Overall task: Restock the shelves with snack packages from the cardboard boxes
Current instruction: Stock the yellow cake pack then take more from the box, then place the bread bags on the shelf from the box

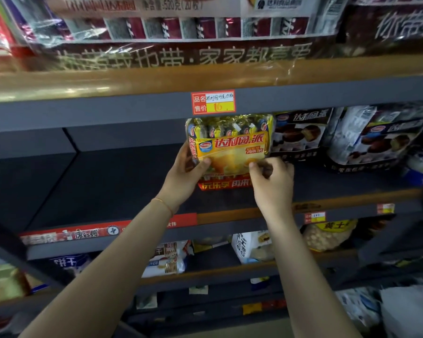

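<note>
Dim store light from above, deep shadow inside the empty shelf bay, glare on the plastic wrap of the top-shelf packs, motion blur across the upper row, wide-angle bending at edges, sharpest on the yellow snack package

both arms raised forward, left hand gripping with thumb in front, right hand pinching

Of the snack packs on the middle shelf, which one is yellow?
The yellow pack held by both hands, left hand and right hand. The two packs to its right are dark.
</note>
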A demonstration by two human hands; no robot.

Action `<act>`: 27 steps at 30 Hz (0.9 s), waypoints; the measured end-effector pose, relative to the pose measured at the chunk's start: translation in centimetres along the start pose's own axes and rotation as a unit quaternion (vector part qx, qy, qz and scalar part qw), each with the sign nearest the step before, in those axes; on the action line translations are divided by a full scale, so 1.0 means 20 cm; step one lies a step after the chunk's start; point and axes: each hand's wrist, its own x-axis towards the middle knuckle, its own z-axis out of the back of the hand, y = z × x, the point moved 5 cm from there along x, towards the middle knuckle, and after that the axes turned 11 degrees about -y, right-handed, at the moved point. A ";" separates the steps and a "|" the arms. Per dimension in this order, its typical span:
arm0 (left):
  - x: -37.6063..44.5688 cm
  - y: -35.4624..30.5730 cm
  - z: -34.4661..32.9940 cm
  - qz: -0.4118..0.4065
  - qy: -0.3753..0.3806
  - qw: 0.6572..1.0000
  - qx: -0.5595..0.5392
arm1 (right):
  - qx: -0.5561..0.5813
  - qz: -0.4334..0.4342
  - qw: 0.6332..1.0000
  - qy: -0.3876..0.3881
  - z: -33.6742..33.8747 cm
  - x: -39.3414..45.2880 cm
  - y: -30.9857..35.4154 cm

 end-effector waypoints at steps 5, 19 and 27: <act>-0.20 -0.07 0.20 0.014 -0.043 0.997 0.055 | 0.109 0.005 0.994 0.027 -0.01 -0.19 0.07; -0.96 0.38 1.55 0.057 -0.102 0.993 0.030 | 0.164 0.066 0.922 0.345 -0.61 -1.52 0.69; -1.67 0.81 2.89 0.122 -0.292 0.948 -0.032 | 0.101 0.197 0.809 0.544 -1.17 -2.80 1.38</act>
